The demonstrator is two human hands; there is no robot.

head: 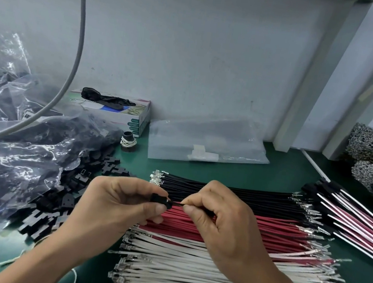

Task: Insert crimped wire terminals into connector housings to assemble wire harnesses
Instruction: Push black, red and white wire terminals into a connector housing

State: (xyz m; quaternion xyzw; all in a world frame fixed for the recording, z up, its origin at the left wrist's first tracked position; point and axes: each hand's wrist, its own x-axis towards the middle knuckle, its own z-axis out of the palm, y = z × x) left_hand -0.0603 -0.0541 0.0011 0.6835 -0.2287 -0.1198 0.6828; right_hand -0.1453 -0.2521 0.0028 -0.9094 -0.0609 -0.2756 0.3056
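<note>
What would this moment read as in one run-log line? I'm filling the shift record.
step: terminal insertion | left hand: holds black connector housing | right hand: pinches black wire at housing | seated: cannot tell

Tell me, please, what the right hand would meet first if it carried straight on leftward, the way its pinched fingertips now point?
Most likely the small black plastic connector housing pinched in the left hand. The right hand holds a thin black wire aimed at it, almost touching.

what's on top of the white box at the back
A black glove lies across the top of the box, covering part of its printed lid. Whatever is inside the box cannot be seen, and a plastic bag hides its left end.
</note>
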